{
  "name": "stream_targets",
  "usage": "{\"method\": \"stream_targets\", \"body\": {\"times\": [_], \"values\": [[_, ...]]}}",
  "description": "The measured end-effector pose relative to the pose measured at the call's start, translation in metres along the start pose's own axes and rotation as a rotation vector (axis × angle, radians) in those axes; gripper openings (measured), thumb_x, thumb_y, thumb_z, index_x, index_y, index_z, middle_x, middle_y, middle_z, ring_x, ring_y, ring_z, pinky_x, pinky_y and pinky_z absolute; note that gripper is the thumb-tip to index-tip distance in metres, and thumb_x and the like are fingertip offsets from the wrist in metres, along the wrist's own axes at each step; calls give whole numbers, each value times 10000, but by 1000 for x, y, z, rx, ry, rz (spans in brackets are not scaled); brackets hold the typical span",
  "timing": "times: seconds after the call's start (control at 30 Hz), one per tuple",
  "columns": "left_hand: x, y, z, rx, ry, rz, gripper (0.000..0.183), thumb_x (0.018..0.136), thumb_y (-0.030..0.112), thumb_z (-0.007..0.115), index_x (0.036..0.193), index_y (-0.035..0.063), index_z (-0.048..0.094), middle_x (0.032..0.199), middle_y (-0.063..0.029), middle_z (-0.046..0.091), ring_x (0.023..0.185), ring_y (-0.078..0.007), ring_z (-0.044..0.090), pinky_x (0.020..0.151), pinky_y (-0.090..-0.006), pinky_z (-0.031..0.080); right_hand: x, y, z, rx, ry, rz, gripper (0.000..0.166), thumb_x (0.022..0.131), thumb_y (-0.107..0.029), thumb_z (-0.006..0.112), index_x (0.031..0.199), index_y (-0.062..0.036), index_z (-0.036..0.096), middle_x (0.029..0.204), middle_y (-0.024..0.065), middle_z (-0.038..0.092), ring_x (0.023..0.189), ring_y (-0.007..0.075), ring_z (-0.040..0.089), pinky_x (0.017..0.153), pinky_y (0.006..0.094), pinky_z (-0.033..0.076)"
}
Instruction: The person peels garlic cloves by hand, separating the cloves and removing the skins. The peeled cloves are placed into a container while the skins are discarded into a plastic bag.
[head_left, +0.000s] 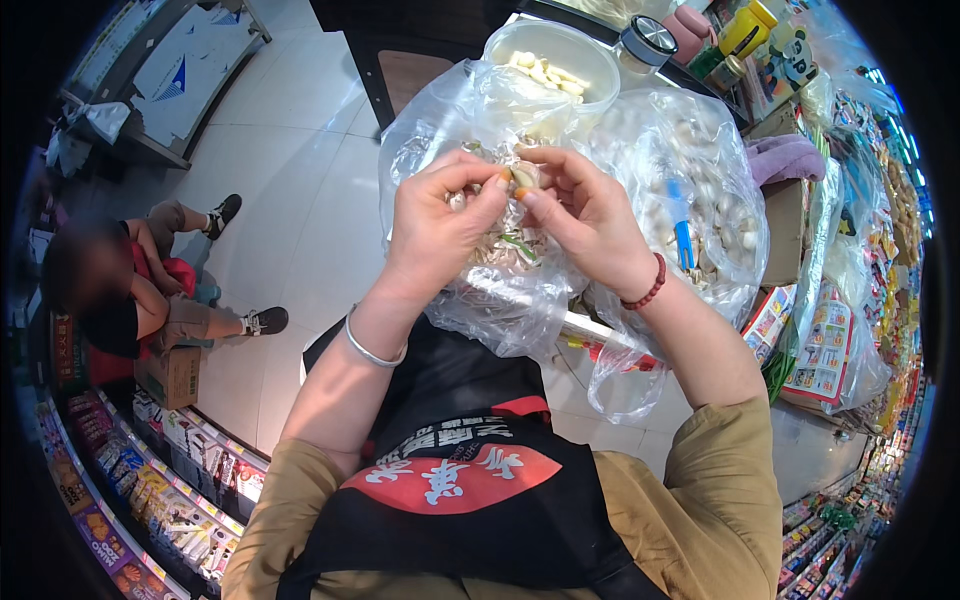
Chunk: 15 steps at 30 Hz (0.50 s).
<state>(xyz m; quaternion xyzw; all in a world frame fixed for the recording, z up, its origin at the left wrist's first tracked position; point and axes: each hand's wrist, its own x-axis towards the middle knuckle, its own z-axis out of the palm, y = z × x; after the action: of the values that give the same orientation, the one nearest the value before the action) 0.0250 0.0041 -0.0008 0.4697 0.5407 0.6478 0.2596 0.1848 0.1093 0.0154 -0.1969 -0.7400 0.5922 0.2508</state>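
Between the fingertips of my left hand (450, 210) and my right hand (581, 214) is a garlic clove (525, 175), pinched from both sides. Below them, papery garlic skins (510, 251) lie in a clear plastic bag (420, 142). Pale peeled cloves (551, 75) lie in a round translucent tub (609, 79) beyond my hands. On the right, a second clear bag (652, 127) holds many garlic bulbs (724, 217); a blue-handled tool (683, 244) is at that bag, its exact kind unclear.
A lidded jar (649, 45), a pink bottle (686, 34) and a yellow bottle (748, 28) stand at the back right. A purple cloth (787, 159) hangs over a cardboard box (784, 225). Another person (142, 285) sits at the left beside stocked shelves (161, 495).
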Motion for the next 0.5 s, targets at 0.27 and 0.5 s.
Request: {"method": "stream_targets", "body": {"times": [0.27,0.5], "values": [[-2,1,3,107,68,52,96,928,-3,671,984,-52,731,902,-23,671,815,-69,572,726,-209,455,0,5,9,-47,161,-215,333,954,8,642,1270,36,543,991,65,664,866,111,658,779,254,547],[3,-6,1,-8,64,-43,142,940,60,682,1025,-42,732,926,-54,678,809,-96,601,724,-238,479,-1,-4,5,-94,202,-327,335,973,5,617,1298,32,544,1078,114,683,923,163,695,824,293,567]]}}
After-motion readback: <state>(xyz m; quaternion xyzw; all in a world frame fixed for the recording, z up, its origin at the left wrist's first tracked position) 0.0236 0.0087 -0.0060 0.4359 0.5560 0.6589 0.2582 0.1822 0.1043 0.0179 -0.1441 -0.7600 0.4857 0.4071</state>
